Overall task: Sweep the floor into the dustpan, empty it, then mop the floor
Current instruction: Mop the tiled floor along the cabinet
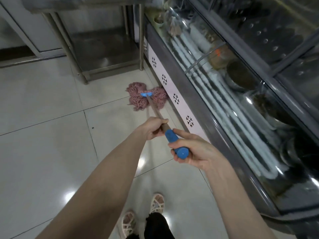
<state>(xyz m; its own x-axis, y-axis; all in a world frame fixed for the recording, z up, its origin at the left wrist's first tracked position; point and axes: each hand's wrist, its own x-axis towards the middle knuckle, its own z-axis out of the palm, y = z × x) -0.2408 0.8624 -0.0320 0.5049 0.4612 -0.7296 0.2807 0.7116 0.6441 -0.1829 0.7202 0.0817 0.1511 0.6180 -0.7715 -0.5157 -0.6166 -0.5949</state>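
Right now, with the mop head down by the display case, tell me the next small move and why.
Probably draw the mop head back toward the feet along the white base panel of the display case. Both hands grip the handle, the left hand on the shaft and the right hand on the blue end grip, and the pink strands lie flat at the floor's edge, so a pull would wipe that strip.

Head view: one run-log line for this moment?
phase: mopping | left hand: gripping mop handle | right hand: gripping blue end grip | mop head: on floor, beside display case base
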